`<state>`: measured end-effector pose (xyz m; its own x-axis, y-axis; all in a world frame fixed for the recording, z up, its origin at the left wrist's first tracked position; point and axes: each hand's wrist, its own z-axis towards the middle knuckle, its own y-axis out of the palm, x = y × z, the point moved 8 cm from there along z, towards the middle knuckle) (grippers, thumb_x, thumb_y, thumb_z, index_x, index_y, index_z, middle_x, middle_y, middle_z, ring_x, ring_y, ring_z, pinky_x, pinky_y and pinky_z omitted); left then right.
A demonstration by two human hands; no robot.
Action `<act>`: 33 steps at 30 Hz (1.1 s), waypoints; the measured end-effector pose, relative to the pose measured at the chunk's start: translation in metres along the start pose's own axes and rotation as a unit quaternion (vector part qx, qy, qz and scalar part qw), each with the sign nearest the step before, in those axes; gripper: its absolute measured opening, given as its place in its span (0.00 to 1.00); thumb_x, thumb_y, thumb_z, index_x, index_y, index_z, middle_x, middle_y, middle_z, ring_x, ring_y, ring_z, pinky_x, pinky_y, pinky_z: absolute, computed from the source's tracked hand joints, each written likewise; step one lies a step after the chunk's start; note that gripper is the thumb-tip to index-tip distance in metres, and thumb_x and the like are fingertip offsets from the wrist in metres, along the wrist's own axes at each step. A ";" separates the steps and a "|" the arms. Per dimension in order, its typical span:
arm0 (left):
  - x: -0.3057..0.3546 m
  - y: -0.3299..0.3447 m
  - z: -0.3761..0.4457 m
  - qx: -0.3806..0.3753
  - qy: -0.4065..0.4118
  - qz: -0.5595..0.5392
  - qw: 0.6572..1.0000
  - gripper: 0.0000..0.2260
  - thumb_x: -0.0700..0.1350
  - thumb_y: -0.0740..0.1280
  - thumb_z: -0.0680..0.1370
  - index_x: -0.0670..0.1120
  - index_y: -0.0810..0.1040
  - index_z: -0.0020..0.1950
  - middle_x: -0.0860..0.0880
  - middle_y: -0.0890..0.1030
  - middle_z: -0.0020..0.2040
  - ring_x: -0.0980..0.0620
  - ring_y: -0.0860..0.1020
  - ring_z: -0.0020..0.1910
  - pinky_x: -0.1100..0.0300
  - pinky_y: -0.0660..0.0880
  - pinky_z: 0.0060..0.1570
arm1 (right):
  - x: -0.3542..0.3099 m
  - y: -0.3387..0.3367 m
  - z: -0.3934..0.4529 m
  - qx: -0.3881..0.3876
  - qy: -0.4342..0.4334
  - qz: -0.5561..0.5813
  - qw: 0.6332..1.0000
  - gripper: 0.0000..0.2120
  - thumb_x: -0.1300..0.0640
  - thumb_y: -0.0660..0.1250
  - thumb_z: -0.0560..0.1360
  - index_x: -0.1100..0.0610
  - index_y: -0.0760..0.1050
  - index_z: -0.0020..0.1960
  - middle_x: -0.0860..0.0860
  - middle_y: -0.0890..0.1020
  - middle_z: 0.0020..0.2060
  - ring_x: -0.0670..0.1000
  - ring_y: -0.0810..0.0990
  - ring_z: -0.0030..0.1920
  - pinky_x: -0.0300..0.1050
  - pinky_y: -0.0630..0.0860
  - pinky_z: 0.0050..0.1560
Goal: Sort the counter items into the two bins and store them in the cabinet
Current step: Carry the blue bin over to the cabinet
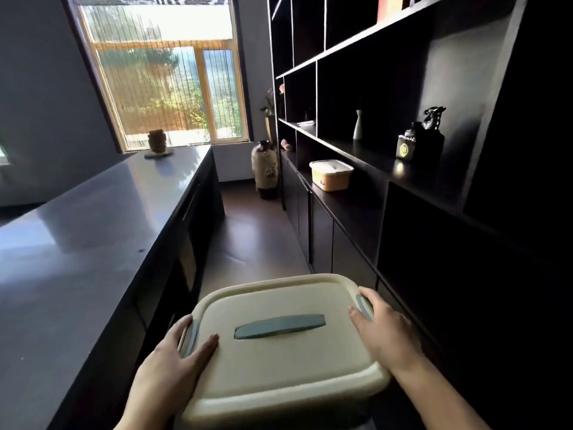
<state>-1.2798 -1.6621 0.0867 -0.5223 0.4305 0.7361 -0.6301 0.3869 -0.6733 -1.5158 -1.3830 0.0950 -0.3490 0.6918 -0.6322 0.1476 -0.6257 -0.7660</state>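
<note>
**Second bin carried toward the cabinet**

Left hand [173,364] and right hand [383,330] clasp the side latches of the lidded bin [279,352], fingers wrapped over its edges, keeping it level in the aisle. The yellow bin [331,175] already sits at the cabinet [356,212] ledge's front edge; counter [93,228] looks cleared.

two bare forearms, no sleeves visible

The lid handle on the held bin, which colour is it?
Grey-blue handle, on a cream lid; head view.
</note>
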 end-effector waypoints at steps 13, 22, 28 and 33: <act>-0.001 0.052 0.259 0.009 -0.038 0.004 0.999 0.29 0.63 0.71 0.68 0.58 0.71 0.67 0.51 0.80 0.60 0.48 0.78 0.57 0.52 0.71 0.51 | -0.060 0.115 0.250 -0.049 -0.009 -0.018 0.999 0.18 0.41 0.60 0.77 0.41 0.66 0.66 0.45 0.80 0.46 0.51 0.76 0.45 0.43 0.68 0.43; 0.054 0.082 0.492 -0.014 0.010 0.017 1.000 0.28 0.64 0.70 0.68 0.62 0.69 0.67 0.53 0.82 0.53 0.48 0.81 0.44 0.52 0.78 0.46 | -0.098 0.169 0.421 -0.006 0.077 -0.002 0.997 0.19 0.41 0.61 0.76 0.40 0.65 0.66 0.50 0.83 0.51 0.57 0.79 0.54 0.45 0.69 0.45; 0.110 0.147 0.603 -0.060 0.061 0.027 0.996 0.28 0.65 0.69 0.68 0.63 0.69 0.67 0.54 0.81 0.53 0.47 0.82 0.42 0.51 0.79 0.48 | -0.079 0.159 0.506 0.046 0.132 0.009 0.990 0.18 0.42 0.62 0.76 0.42 0.67 0.65 0.48 0.83 0.50 0.55 0.80 0.51 0.44 0.71 0.45; 0.154 0.231 0.674 -0.092 0.093 0.052 0.990 0.30 0.65 0.66 0.70 0.60 0.66 0.70 0.53 0.78 0.61 0.48 0.78 0.56 0.52 0.74 0.55 | -0.040 0.151 0.589 0.067 0.164 0.018 0.984 0.18 0.44 0.63 0.76 0.43 0.68 0.65 0.48 0.82 0.48 0.55 0.79 0.48 0.45 0.72 0.44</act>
<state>-1.8927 -2.0563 0.0909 -0.4534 0.6123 0.6476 -0.4537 0.4668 -0.7591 -2.0243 -1.7178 0.0732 -0.0248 0.7342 -0.6785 0.0229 -0.6781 -0.7346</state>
